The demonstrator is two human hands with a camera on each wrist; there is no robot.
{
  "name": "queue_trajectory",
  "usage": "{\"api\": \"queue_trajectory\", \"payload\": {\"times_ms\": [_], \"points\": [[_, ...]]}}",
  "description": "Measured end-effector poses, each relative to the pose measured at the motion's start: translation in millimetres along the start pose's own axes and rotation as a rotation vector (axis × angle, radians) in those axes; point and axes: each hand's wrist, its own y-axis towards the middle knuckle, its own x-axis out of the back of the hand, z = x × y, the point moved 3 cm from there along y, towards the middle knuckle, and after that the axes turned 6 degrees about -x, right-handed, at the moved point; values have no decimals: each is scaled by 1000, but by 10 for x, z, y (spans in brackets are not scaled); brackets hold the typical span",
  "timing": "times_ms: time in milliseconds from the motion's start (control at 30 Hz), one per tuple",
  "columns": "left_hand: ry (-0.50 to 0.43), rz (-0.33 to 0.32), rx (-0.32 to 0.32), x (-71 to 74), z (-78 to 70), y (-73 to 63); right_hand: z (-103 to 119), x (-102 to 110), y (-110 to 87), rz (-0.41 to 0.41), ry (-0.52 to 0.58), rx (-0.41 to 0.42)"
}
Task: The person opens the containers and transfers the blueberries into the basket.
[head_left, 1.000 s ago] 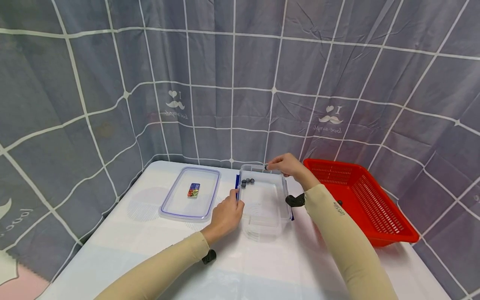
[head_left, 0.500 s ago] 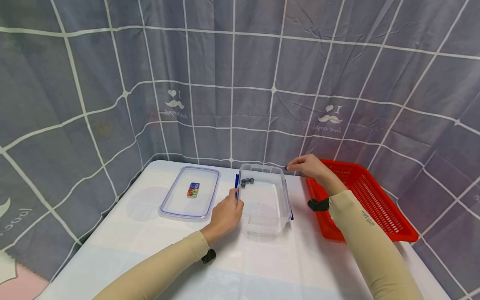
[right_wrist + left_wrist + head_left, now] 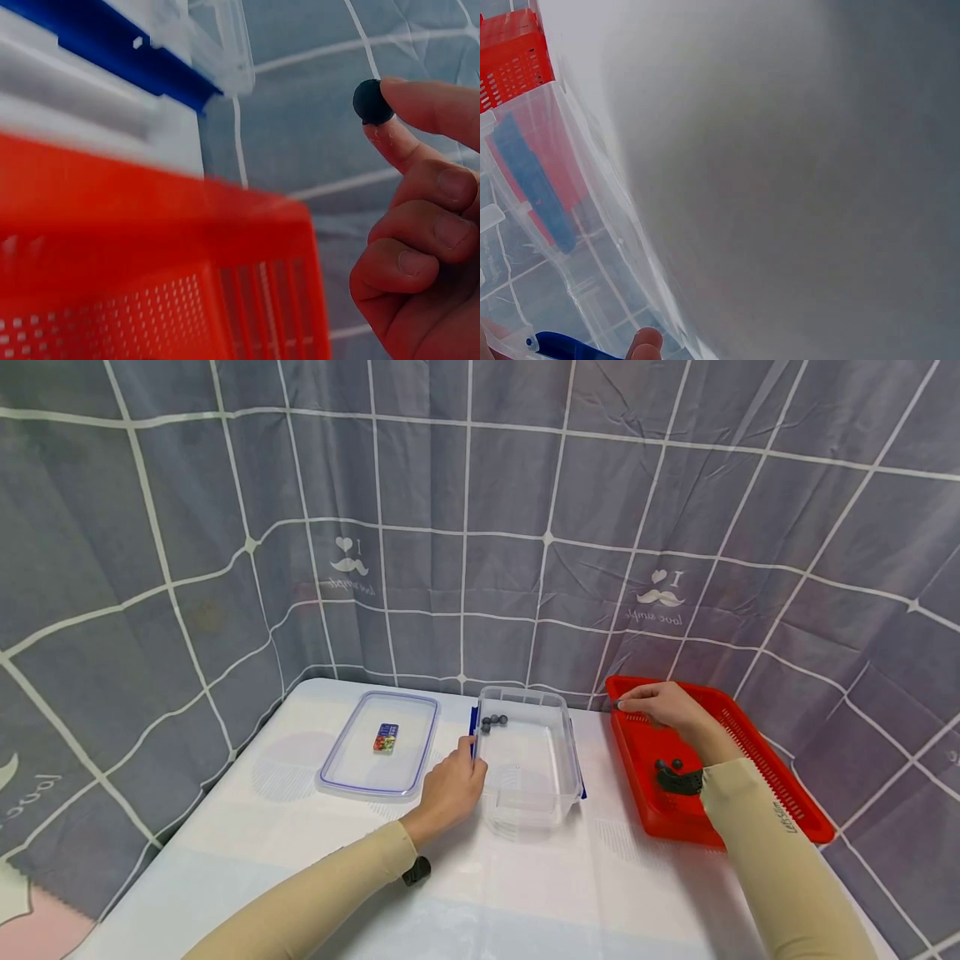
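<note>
My right hand (image 3: 660, 702) pinches a dark round blueberry (image 3: 373, 102) between thumb and forefinger, its other fingers curled in. It is above the left rim of the red basket (image 3: 652, 814). Two more blueberries (image 3: 677, 764) show in the basket by the wrist strap. At the middle of the table stands a clear plastic food container (image 3: 528, 802) with blue side latches. Several blueberries (image 3: 493, 722) lie in its far left corner. My left hand (image 3: 453, 785) grips its left side at the blue latch (image 3: 574, 346), with only fingertips visible in the left wrist view.
A clear lid (image 3: 352, 768) with a blue seal and a colourful label (image 3: 386, 739) lies flat left of the container. A grey curtain (image 3: 420, 568) with white lines hangs behind the white table (image 3: 525, 893).
My right hand has moved right, from above the container's far edge to the basket's left rim, with the blueberry still pinched. The left hand has stayed at the container.
</note>
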Motion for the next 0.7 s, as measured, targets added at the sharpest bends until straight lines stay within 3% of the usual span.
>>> {"api": "queue_trajectory", "payload": {"times_ms": [433, 700], "points": [[10, -6, 13, -7, 12, 13, -583, 251, -18, 32, 5, -65], [11, -1, 9, -1, 2, 21, -863, 309, 4, 78, -65, -97]]}}
